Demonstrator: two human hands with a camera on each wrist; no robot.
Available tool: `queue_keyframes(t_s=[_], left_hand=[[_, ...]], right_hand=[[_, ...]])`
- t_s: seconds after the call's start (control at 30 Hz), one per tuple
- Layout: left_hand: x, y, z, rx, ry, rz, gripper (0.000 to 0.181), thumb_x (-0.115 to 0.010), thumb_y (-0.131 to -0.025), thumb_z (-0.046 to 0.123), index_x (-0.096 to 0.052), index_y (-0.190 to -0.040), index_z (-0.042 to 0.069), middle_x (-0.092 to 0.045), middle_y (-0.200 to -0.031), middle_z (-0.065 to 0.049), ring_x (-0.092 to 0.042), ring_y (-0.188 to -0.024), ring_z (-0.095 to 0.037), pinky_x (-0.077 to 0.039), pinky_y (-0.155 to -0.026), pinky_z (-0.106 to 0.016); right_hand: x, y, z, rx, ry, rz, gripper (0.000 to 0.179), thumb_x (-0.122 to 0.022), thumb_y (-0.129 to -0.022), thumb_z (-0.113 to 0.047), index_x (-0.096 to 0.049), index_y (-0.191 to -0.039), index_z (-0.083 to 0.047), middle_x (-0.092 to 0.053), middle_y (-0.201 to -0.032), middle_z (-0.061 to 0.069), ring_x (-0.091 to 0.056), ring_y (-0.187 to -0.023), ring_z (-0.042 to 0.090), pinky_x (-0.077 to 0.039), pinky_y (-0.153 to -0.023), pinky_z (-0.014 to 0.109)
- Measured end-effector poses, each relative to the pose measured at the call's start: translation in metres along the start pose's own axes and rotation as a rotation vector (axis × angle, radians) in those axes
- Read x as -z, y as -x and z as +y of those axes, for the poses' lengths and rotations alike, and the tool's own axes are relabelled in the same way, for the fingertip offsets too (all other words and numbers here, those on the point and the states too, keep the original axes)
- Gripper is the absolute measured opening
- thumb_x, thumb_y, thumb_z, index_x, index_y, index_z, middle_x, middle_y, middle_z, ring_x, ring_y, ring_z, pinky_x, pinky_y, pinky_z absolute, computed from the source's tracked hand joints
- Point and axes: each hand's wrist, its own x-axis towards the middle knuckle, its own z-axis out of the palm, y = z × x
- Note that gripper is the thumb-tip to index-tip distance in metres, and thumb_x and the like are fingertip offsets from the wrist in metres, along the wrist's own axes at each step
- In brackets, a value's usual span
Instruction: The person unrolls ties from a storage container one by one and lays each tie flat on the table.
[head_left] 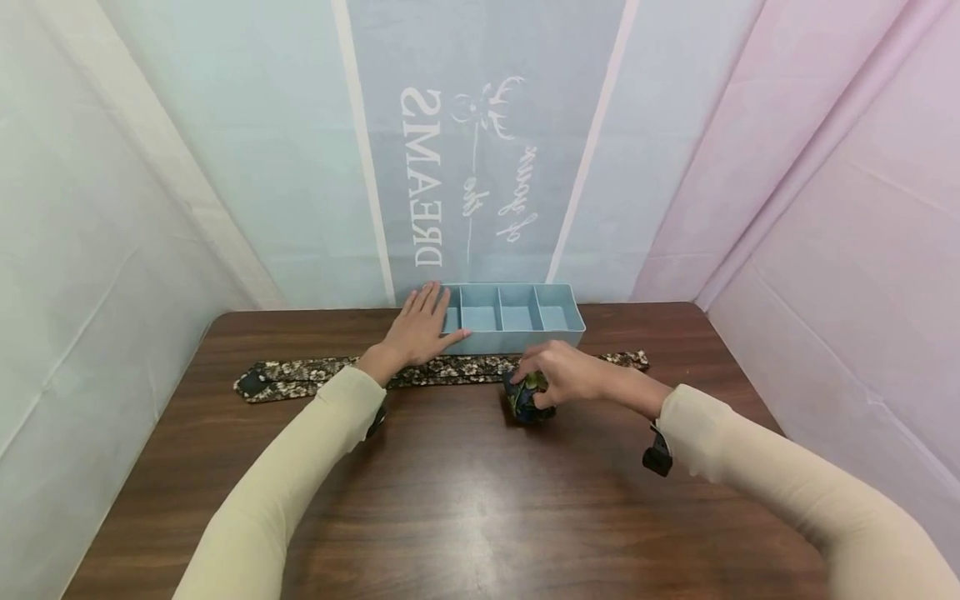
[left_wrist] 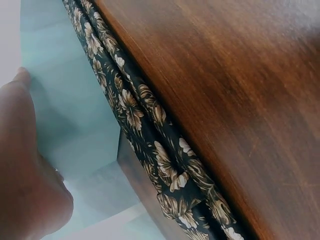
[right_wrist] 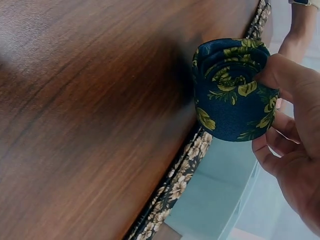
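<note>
A rolled-up dark blue necktie (right_wrist: 232,107) with yellow-green flowers is pinched between the thumb and fingers of my right hand (head_left: 562,371). In the head view that hand partly hides the roll (head_left: 521,398), which is just above or on the table. My left hand (head_left: 420,329) lies with extended fingers on the left end of a light blue divided box (head_left: 502,340), thumb along its front rim. Lengthwise in front of the box stretches a black necktie (head_left: 465,371) with cream and brown flowers, passing behind both hands.
The brown wooden table (head_left: 465,500) reaches back to a pale printed curtain (head_left: 487,167) behind the box. White fabric walls (head_left: 862,333) rise on both sides. A black strap (head_left: 657,454) sits at the right wrist.
</note>
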Motion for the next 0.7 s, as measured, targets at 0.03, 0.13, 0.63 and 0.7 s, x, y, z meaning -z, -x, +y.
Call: queue_keyframes(t_s=[0.03,0.13,0.63,0.7], left_hand=[[-0.001,0.0,0.0,-0.006,-0.004,0.0,0.097,-0.036,-0.107,0.071,-0.007,-0.17,0.003,0.005,-0.177,-0.018,0.004,-0.165,-0.034,0.004,-0.133,-0.05],[-0.001,0.002,-0.002,-0.018,-0.001,0.017,0.096,-0.036,-0.107,0.069,-0.005,-0.17,0.004,0.004,-0.178,-0.018,0.004,-0.165,-0.033,0.004,-0.133,-0.049],[0.005,0.033,0.015,-0.356,0.003,0.293,0.083,-0.068,-0.104,0.043,-0.034,-0.161,-0.006,-0.032,-0.169,-0.025,-0.031,-0.156,-0.041,-0.024,-0.13,-0.053],[0.003,0.037,0.02,-0.382,0.025,0.309,0.081,-0.071,-0.102,0.041,-0.038,-0.16,-0.005,-0.037,-0.166,-0.024,-0.035,-0.154,-0.041,-0.026,-0.129,-0.052]], right_hand=[[-0.001,0.001,0.0,-0.008,-0.006,-0.008,0.036,-0.081,-0.08,-0.004,-0.081,-0.116,-0.005,-0.074,-0.112,0.01,-0.057,-0.066,0.001,-0.048,-0.06,0.021],[-0.005,0.003,0.001,-0.036,-0.021,-0.031,0.036,-0.08,-0.081,-0.004,-0.081,-0.117,-0.005,-0.073,-0.12,0.018,-0.053,-0.059,-0.004,-0.047,-0.057,0.02],[-0.011,0.004,0.002,-0.067,-0.032,-0.025,0.037,-0.079,-0.083,-0.005,-0.08,-0.12,-0.006,-0.068,-0.132,0.028,-0.041,-0.047,-0.006,-0.042,-0.051,0.018],[-0.012,0.005,0.003,-0.06,-0.028,-0.017,0.037,-0.08,-0.083,-0.006,-0.08,-0.12,-0.006,-0.07,-0.129,0.025,-0.041,-0.049,-0.005,-0.044,-0.052,0.018]])
